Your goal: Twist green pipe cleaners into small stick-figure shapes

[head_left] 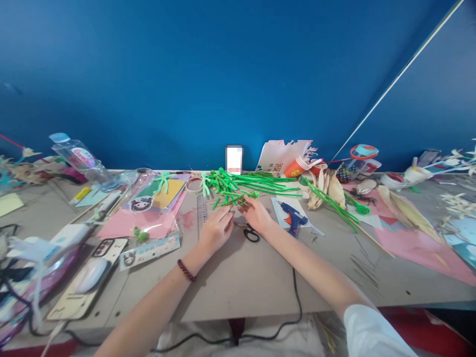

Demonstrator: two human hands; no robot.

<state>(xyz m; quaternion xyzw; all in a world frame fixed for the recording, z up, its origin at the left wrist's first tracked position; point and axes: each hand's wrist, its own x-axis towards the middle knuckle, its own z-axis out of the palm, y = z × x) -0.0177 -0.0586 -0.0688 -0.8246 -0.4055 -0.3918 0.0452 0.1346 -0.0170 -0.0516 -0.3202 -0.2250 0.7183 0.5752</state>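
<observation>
The grey table (238, 282) carried a heap of green pipe cleaners (238, 186). Just below that heap, the left hand (215, 229) and right hand (256, 214) lay side by side, fingers loosely extended onto its near strands; whether either pinched one I could not tell. Sorting seemed underway; singling out one strand would need a fingertip pinch. Scissors (250, 231) lay below the heap, between the wrists.

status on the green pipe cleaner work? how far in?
Done: a heap of twisted green pipe cleaner pieces at the table's far edge. In hand: left hand and right hand both reach into the heap's near edge; whether either grips a piece is unclear. Left: straight green stems still untwisted. Scissors and glue gun lie idle.
</observation>
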